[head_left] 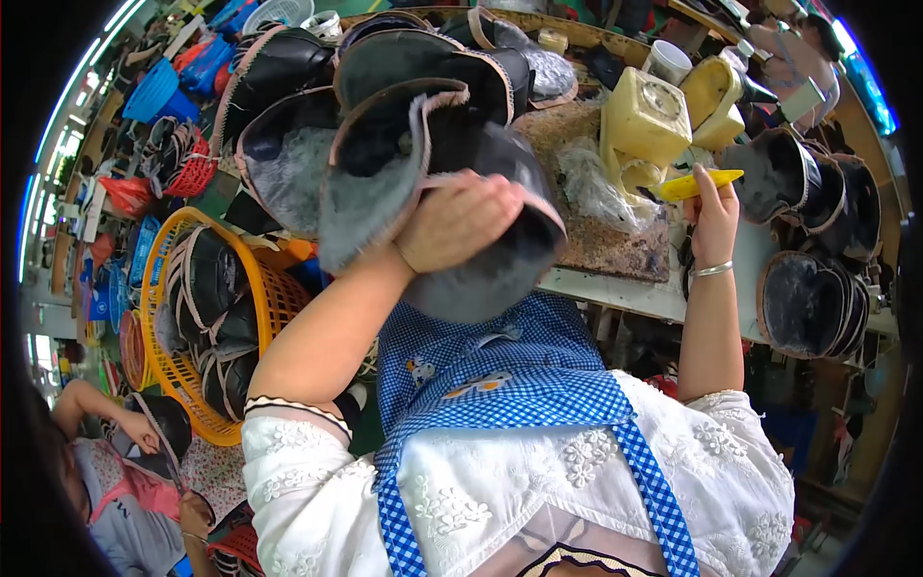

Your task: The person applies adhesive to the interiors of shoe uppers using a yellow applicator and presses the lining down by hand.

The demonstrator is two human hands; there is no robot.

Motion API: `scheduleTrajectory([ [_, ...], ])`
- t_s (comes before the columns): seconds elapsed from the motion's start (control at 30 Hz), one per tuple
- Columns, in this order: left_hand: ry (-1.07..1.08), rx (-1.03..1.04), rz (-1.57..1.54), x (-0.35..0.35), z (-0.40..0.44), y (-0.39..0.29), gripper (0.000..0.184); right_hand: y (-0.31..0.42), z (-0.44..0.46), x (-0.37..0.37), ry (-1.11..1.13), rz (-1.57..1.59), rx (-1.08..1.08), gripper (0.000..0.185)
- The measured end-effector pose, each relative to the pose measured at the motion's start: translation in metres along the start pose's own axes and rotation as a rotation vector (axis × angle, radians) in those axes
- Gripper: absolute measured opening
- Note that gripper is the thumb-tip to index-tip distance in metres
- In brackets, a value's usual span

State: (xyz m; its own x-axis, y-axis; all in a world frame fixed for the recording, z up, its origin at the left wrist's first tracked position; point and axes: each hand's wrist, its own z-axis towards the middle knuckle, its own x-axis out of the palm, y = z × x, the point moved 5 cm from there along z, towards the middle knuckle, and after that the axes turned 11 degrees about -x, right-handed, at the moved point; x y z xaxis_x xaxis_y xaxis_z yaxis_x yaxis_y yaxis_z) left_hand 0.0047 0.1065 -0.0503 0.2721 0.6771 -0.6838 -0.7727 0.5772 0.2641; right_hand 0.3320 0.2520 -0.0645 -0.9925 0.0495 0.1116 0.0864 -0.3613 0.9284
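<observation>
1. The left hand (466,216) lies across a black leather boot shaft (481,279) by the tabletop's (615,296) near edge; its thumb is hidden, so I can't tell how closed that grip is.
2. The right hand (711,212) pinches a slim yellow tool (687,186), well apart from the shaft.
3. Positioning seems underway; next calls for a steady rim.

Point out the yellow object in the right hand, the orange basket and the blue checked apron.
Yellow object (681,187), head view: its picture-left end.
Orange basket (279,308), head view: side wall.
Blue checked apron (543,370), head view: front cloth.
</observation>
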Motion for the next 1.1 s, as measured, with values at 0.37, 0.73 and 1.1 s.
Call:
scheduleTrajectory([
  [0.37,0.174,-0.038,-0.405,0.015,-0.008,-0.035,0.057,0.024,-0.002,0.009,-0.112,0.118,-0.072,0.017],
  [0.73,0.370,-0.619,-0.607,0.057,0.005,-0.040,0.051,0.014,-0.008,0.013,-0.154,0.150,-0.044,0.020],
  [1.1,1.149,-0.616,-0.602,0.089,0.035,-0.019,0.030,0.009,-0.003,-0.027,0.194,-0.622,0.112,0.021],
])
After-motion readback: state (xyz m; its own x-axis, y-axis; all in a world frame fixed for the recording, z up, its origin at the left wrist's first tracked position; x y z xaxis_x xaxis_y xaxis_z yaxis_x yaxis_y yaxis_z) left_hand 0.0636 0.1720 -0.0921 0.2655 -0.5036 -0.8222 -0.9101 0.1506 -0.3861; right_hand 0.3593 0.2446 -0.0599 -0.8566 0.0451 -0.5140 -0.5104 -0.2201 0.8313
